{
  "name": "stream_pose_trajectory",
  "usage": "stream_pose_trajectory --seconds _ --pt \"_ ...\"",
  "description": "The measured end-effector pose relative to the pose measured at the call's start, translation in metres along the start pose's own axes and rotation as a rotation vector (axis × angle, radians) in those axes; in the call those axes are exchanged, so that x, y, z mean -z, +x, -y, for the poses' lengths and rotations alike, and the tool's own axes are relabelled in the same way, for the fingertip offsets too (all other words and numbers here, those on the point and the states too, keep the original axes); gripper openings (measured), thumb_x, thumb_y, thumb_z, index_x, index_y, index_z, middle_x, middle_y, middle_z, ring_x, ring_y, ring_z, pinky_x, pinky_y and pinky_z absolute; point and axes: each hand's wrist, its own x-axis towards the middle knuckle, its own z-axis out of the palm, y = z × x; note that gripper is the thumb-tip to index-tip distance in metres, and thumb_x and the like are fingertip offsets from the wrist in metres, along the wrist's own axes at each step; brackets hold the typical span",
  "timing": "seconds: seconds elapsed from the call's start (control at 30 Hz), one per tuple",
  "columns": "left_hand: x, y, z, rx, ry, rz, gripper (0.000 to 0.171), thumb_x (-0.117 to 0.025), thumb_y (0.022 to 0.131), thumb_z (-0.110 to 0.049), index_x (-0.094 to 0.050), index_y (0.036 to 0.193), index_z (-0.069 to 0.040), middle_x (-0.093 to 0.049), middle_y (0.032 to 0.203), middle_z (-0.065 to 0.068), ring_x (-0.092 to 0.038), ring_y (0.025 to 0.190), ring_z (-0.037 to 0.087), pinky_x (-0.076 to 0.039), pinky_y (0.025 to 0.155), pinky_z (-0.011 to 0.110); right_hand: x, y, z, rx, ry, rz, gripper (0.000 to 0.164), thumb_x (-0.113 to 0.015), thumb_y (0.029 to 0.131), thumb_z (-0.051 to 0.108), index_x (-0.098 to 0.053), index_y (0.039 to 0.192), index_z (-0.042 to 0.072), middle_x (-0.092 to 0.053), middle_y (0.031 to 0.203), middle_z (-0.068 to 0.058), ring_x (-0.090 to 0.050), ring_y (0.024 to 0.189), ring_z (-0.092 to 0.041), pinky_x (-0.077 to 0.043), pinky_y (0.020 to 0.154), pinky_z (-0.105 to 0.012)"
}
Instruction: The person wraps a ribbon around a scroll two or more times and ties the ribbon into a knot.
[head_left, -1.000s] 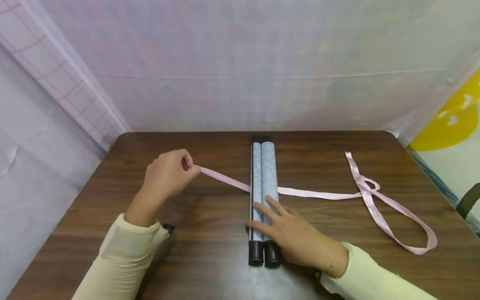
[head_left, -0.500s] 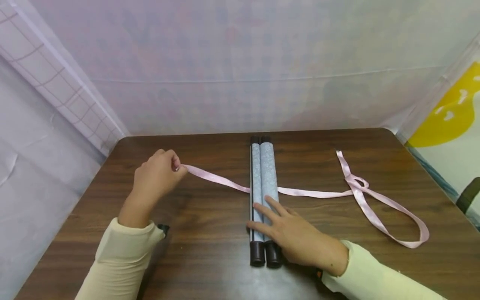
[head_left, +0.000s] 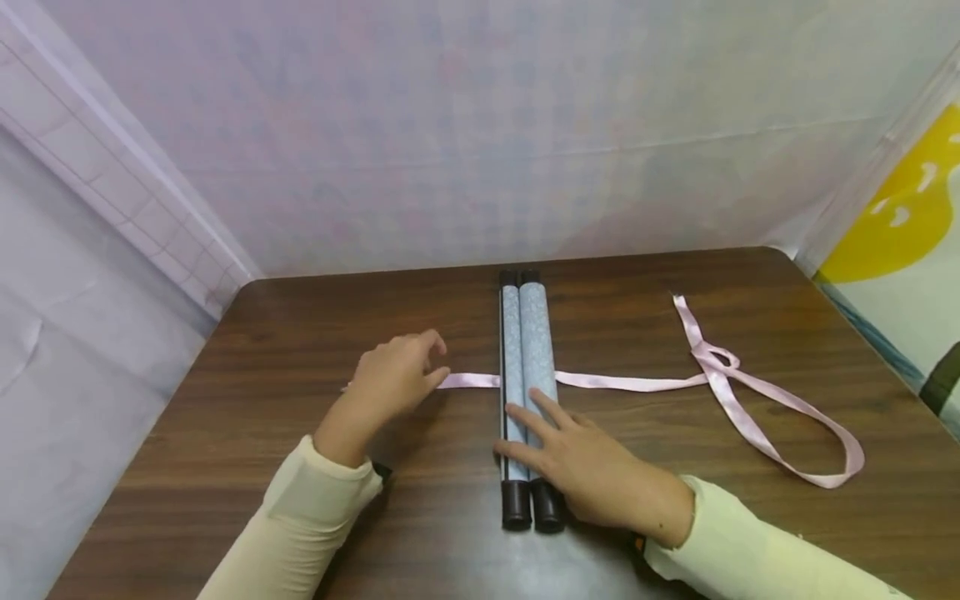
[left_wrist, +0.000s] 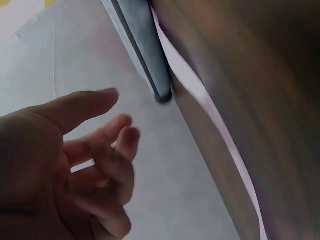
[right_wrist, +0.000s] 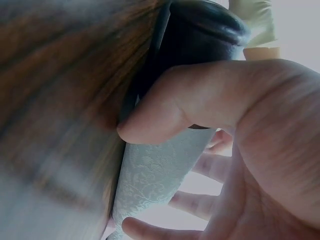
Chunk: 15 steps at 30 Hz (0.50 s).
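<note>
Right hand (head_left: 588, 462) spread over the near half of two pale blue rolls (head_left: 536, 333), fingers fairly straight, resting rather than gripping, presumably so they won't shift on the wooden table (head_left: 637, 317). Pink ribbon (head_left: 637, 383) comes out on both sides of them, so it seems to run crosswise beneath, their weight likely pinning it; a looped length lies off to the right. The left hand (head_left: 390, 379) is above the left stretch, thumb and fingertips parted, holding nothing. Half a second ago it was farther left, pinching the ribbon aloft; now it has let go and come nearer the rolls, and the strip lies down. The right hand hasn't budged. What the ribbon does under the left hand, I can't quite see.
</note>
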Motion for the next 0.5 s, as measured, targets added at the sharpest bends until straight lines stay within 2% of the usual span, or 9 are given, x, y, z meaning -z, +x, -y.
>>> stream_pose_trajectory --seconds 0.1,0.27,0.37,0.5 --pt "-0.013 0.008 -0.016 -0.045 -0.002 0.072 0.030 -0.063 0.087 -0.033 -0.062 0.113 -0.016 -0.069 0.097 0.003 -0.061 0.077 0.019 -0.052 0.068 0.044 0.000 -0.001 0.000 -0.002 0.012 0.014 0.098 -0.073 0.055 -0.007 -0.040 0.142 0.027 -0.028 0.150 -0.016 -0.019 0.132 -0.045 -0.050 0.080 -0.058" --pt "-0.031 0.021 -0.034 -0.132 0.027 0.107 0.031 -0.065 0.085 -0.031 -0.061 0.112 -0.016 -0.069 0.104 0.005 -0.062 0.085 0.025 -0.052 0.070 0.045 -0.002 -0.003 0.001 -0.007 0.020 0.019 0.098 -0.074 0.055 -0.007 -0.041 0.141 0.027 -0.029 0.150 -0.016 -0.018 0.132 -0.045 -0.050 0.081 -0.058" --pt "-0.036 0.024 -0.038 -0.133 0.052 0.114 0.032 -0.067 0.084 -0.031 -0.061 0.112 -0.016 -0.070 0.103 0.005 -0.062 0.086 0.025 -0.052 0.068 0.046 -0.003 -0.003 0.002 -0.003 0.026 0.013 0.098 -0.075 0.055 -0.005 -0.041 0.142 0.026 -0.029 0.150 -0.016 -0.018 0.132 -0.045 -0.050 0.080 -0.059" --pt "-0.036 0.028 -0.039 -0.125 0.079 0.111 0.030 -0.068 0.083 -0.032 -0.062 0.108 -0.016 -0.070 0.098 0.004 -0.062 0.082 0.023 -0.052 0.066 0.045 -0.001 -0.001 0.000 -0.001 0.023 0.002 0.099 -0.075 0.055 -0.004 -0.040 0.142 0.026 -0.028 0.150 -0.017 -0.018 0.133 -0.045 -0.050 0.080 -0.058"
